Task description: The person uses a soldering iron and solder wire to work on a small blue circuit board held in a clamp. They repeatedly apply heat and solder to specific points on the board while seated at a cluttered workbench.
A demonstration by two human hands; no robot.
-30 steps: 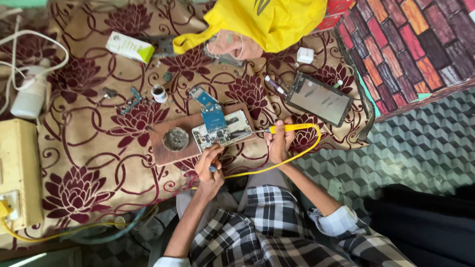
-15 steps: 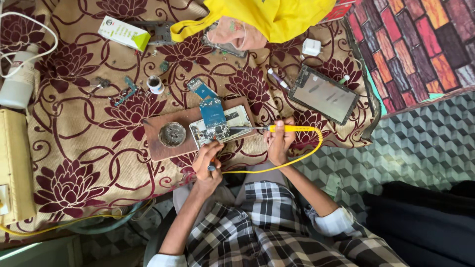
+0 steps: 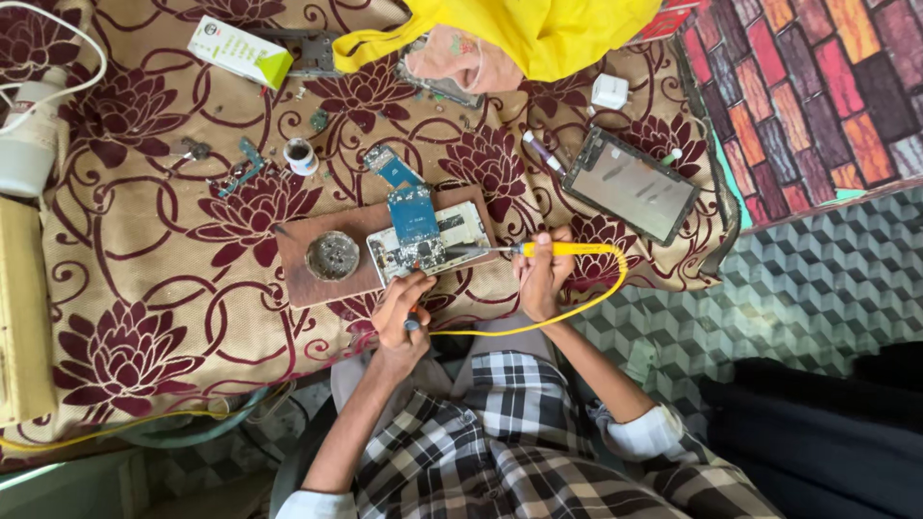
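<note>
Two hands work at the brown wooden board (image 3: 308,279): the right hand (image 3: 541,274) grips a yellow soldering iron (image 3: 538,249), tip on the thin, likely fragile, edge-held circuit board (image 3: 428,240) atop it, which the left hand (image 3: 402,306) steadies, fingers curled.

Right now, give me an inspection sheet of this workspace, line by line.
Surface: floral cloth over the table, with a brown board on it.
Job's things: circuit board on the brown board; yellow soldering iron with its tip at the board's edge.
Clutter: round tin, tablet, white box, small jar, white bottle, yellow cloth.
Grips: right hand holds the iron; left hand rests at the circuit board, pinching something small.
Cables: yellow cord loops from the iron.
Surroundings: patterned tile floor.
</note>
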